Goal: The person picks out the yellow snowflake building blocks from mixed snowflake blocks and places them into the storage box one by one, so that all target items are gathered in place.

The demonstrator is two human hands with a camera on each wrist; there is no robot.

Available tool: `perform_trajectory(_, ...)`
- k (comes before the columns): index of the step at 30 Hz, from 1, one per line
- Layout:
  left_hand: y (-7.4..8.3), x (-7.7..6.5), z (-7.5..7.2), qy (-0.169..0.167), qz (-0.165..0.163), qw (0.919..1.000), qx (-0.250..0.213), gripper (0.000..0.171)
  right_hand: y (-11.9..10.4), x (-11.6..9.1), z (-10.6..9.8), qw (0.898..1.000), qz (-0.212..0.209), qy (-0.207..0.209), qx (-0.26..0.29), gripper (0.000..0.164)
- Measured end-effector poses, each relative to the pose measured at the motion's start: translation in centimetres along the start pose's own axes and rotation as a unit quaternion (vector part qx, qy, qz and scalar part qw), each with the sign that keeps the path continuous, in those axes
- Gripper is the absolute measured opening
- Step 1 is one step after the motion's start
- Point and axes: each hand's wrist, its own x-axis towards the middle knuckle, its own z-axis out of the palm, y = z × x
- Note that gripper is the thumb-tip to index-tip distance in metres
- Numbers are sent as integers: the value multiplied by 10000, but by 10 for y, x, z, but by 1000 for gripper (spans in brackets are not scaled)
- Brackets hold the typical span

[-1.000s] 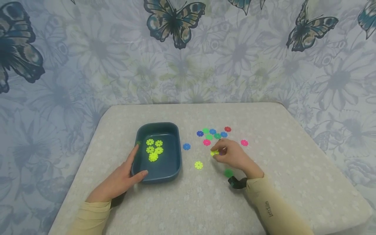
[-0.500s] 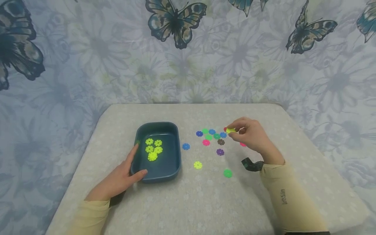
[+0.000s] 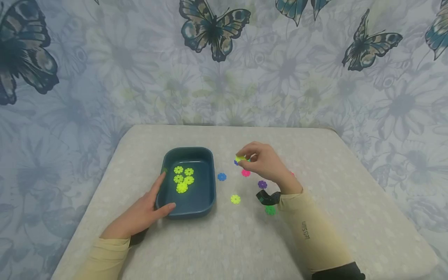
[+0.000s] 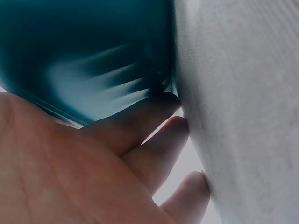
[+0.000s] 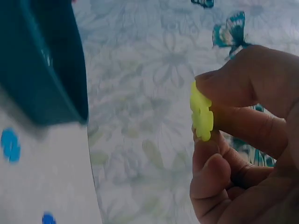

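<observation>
My right hand [image 3: 266,163] pinches a yellow flower-shaped disc [image 3: 240,158] between thumb and fingertips, above the tabletop to the right of the tray. In the right wrist view the disc [image 5: 202,112] shows edge-on between the fingers. My left hand [image 3: 134,216] holds the dark blue tray [image 3: 190,204] at its near left side, with the thumb over the rim and the other fingers along the outer wall. In the left wrist view the fingers [image 4: 154,154] lie against the tray's outside, close to the cloth. Several yellow flower discs [image 3: 178,179] lie inside the tray.
On the cloth-covered table [image 3: 210,249] lie a blue disc [image 3: 222,177], a yellow disc [image 3: 235,199], a pink disc [image 3: 246,173], a purple disc [image 3: 262,184] and a green disc [image 3: 270,210]. My right hand hides others. A butterfly-patterned wall [image 3: 280,85] stands behind.
My right hand went to the far right with the yellow disc, then came back left towards the tray, still pinching it. The left hand and the tray stay in place.
</observation>
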Motion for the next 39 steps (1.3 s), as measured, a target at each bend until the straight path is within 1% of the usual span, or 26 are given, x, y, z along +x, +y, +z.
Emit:
perform_trajectory(4, 1, -1, -1, -10, -72, 10000, 28, 103, -23, 23, 24, 9993, -310, -170, 98, 17)
perform_trajectory(8, 4, -2, -2, 7, -56, 10000, 48, 103, -43, 42, 39, 9980, -509, -358, 118, 18)
perform_trajectory(10, 5, -1, -1, 10, -51, 10000, 73, 103, -50, 49, 44, 9976, -546, -419, 104, 18)
perform_trajectory(14, 6, 1, -1, 13, -9, 10000, 75, 102, -56, 62, 54, 9970, -604, -465, 114, 18)
perform_trajectory(18, 4, 1, -1, -33, -22, 10000, 78, 102, -58, 71, 69, 9962, -576, -584, 298, 19)
perform_trajectory(22, 2, 0, -2, -80, -36, 10000, 42, 102, -58, 79, 88, 9946, -342, -840, 501, 21)
perform_trajectory(24, 1, 0, -2, -83, -27, 10000, 15, 101, -57, 83, 99, 9936, -242, -979, 517, 23)
perform_trajectory(32, 0, -3, -3, -88, -40, 9999, -73, 100, -46, 98, 142, 9886, 35, -1494, 194, 25)
perform_trajectory(36, 1, -4, -4, -100, -75, 9999, -22, 100, -37, 98, 159, 9845, 213, -1742, 69, 25)
perform_trajectory(39, 2, -4, -4, -106, -67, 9999, -24, 99, -31, 97, 167, 9804, 386, -1933, -6, 27)
